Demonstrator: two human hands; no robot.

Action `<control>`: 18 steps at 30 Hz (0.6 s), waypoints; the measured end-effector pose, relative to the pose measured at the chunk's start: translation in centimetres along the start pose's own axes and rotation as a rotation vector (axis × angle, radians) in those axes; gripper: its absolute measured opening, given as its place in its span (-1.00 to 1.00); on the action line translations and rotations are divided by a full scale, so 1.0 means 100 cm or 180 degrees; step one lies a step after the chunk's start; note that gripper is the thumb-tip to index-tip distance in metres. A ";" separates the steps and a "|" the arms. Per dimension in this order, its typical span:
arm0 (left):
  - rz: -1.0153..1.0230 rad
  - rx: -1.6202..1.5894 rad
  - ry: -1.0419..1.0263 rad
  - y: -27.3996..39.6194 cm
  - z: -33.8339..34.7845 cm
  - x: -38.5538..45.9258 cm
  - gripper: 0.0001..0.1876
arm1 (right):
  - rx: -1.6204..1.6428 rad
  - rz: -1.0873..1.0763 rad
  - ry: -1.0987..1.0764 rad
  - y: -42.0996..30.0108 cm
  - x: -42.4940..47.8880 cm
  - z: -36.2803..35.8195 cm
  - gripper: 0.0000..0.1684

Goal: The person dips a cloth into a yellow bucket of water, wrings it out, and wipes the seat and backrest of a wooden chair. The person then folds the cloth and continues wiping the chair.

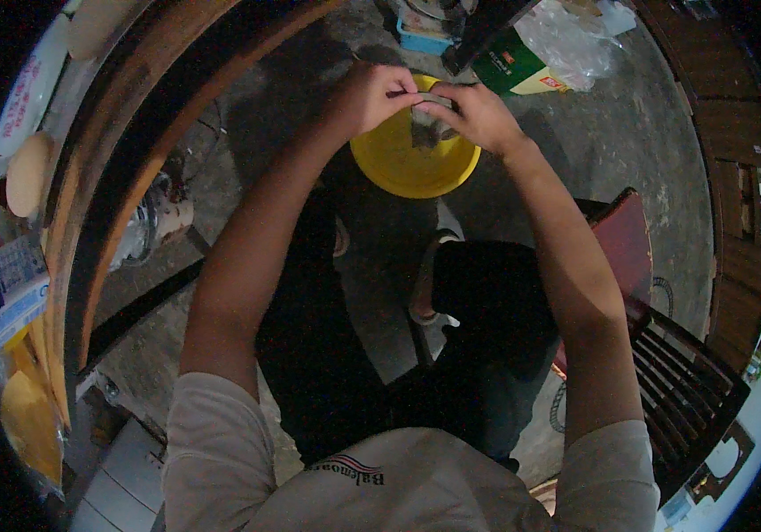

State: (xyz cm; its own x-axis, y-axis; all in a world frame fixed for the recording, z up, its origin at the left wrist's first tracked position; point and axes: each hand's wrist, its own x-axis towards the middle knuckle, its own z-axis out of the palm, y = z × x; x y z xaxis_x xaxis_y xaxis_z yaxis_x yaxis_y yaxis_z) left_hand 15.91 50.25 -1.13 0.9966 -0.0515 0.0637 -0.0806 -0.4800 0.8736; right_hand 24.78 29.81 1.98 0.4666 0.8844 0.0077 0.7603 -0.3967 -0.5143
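Note:
My left hand (377,100) and my right hand (480,116) meet above a yellow plastic basin (413,176) on the floor. Pinched between the fingertips of both is the upper edge of a small greyish-brown piece, perhaps cloth (425,126), which hangs down over the basin. Its exact kind is too dim to tell. My forearms reach forward over my dark trousers, and the basin stands just beyond my feet.
A curved wooden table edge (154,120) runs along the left. Past the basin are a blue plastic basket (423,41) and a green bag (510,63) beside clear plastic wrapping (570,43). A dark slatted wooden chair (679,379) stands at the right.

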 end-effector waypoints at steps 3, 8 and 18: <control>0.0012 -0.0578 -0.0031 0.011 -0.001 0.000 -0.86 | 0.0277 -0.0013 0.0041 0.004 0.001 0.001 -0.64; -0.0101 -0.0917 0.0478 0.019 -0.001 -0.004 -0.83 | 0.0815 0.0005 0.0262 0.000 -0.002 -0.012 -0.62; 0.0005 0.0288 -0.0068 -0.109 0.036 -0.048 -0.76 | 0.0834 -0.0097 0.0644 -0.043 -0.001 -0.049 -0.71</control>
State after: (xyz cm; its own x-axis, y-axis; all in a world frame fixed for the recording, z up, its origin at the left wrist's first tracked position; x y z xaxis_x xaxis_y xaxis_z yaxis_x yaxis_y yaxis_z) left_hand 11.91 52.58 -12.67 0.9961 -0.0705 0.0537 -0.0840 -0.5570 0.8262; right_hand 23.66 30.23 8.37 0.5458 0.8177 0.1832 0.6456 -0.2709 -0.7140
